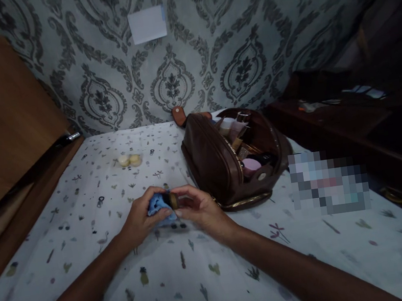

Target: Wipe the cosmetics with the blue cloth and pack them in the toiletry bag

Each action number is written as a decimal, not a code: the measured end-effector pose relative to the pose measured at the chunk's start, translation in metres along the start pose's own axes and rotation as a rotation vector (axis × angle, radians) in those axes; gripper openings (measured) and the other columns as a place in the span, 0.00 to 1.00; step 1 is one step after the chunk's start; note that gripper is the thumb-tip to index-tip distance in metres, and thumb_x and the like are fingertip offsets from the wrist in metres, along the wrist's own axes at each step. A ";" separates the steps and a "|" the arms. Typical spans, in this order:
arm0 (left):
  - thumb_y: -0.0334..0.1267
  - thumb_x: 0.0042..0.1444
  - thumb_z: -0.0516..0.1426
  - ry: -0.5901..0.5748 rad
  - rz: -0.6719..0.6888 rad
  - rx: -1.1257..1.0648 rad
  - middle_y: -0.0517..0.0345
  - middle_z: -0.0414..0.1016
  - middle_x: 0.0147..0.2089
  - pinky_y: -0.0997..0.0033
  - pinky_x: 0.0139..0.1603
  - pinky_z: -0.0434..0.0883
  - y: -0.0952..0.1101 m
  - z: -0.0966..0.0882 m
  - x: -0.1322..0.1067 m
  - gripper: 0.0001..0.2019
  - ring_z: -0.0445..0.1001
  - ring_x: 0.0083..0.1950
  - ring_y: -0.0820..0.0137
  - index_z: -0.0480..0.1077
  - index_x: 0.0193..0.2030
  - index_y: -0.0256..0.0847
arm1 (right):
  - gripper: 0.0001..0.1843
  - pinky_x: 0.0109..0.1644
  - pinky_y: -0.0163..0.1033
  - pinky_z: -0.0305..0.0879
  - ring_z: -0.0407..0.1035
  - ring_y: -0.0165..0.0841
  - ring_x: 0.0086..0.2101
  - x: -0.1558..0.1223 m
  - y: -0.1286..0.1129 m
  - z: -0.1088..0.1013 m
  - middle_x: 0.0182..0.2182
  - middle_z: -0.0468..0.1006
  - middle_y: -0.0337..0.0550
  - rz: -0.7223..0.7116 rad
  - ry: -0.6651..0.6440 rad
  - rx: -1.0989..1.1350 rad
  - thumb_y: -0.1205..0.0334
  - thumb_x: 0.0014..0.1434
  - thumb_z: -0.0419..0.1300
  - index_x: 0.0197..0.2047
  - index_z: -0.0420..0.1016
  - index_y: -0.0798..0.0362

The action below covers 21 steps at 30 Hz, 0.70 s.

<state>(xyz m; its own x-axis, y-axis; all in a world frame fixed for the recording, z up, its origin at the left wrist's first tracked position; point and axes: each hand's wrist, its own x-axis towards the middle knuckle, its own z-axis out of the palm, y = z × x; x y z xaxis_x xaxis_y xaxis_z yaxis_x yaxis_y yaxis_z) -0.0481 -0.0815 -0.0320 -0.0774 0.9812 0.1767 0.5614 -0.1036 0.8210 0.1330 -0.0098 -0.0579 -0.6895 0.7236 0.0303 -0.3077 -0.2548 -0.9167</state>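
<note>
Left hand is seen closed round a blue cloth, which is pressed against the end of a small brown bottle. The bottle is pinched at its far end by the fingertips of the right hand. Both are held low, just above the printed sheet, near its middle and just left of the open bag.

The work in hand is judged to be a wiping of the bottle. It would be done best with the bottle gripped firmly at one end only, so that the rest of its surface is left free for the cloth. The bottle should be turned a little at a time against the cloth, not rubbed in one spot. The cap should be checked for tightness; in this dim light it cannot be made out, and the thing may be a tube and not a bottle. The low height above the sheet is sound, since a slip would be cushioned.

Inside the bag, more small containers are packed upright, a pink lid among them. Two pale round pieces lie well apart on the sheet, toward the patterned wall. A wooden headboard stands at left.
</note>
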 end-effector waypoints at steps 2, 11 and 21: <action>0.54 0.56 0.59 -0.013 -0.007 -0.003 0.60 0.73 0.37 0.72 0.37 0.65 0.000 -0.001 0.000 0.21 0.69 0.35 0.69 0.69 0.48 0.41 | 0.24 0.44 0.38 0.67 0.71 0.31 0.37 -0.001 -0.002 0.000 0.36 0.78 0.37 0.007 -0.011 -0.026 0.62 0.45 0.74 0.47 0.78 0.47; 0.52 0.51 0.64 -0.047 0.048 -0.075 0.53 0.73 0.48 0.69 0.42 0.69 -0.004 0.003 -0.004 0.32 0.73 0.44 0.63 0.59 0.58 0.43 | 0.23 0.46 0.39 0.68 0.71 0.34 0.42 -0.001 -0.006 0.001 0.43 0.78 0.40 -0.069 0.022 -0.062 0.60 0.44 0.74 0.45 0.78 0.47; 0.47 0.60 0.58 -0.116 0.062 -0.017 0.59 0.72 0.39 0.71 0.35 0.67 -0.001 0.003 -0.005 0.18 0.71 0.35 0.68 0.60 0.53 0.42 | 0.22 0.32 0.34 0.65 0.67 0.28 0.31 -0.001 -0.008 0.002 0.33 0.73 0.36 -0.030 0.067 -0.068 0.52 0.47 0.73 0.44 0.77 0.49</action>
<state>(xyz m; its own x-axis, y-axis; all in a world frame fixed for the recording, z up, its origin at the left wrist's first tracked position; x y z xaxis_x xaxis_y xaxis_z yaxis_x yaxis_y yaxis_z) -0.0462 -0.0857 -0.0353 0.0530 0.9850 0.1642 0.5483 -0.1661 0.8196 0.1351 -0.0097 -0.0502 -0.6347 0.7720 0.0340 -0.2813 -0.1898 -0.9406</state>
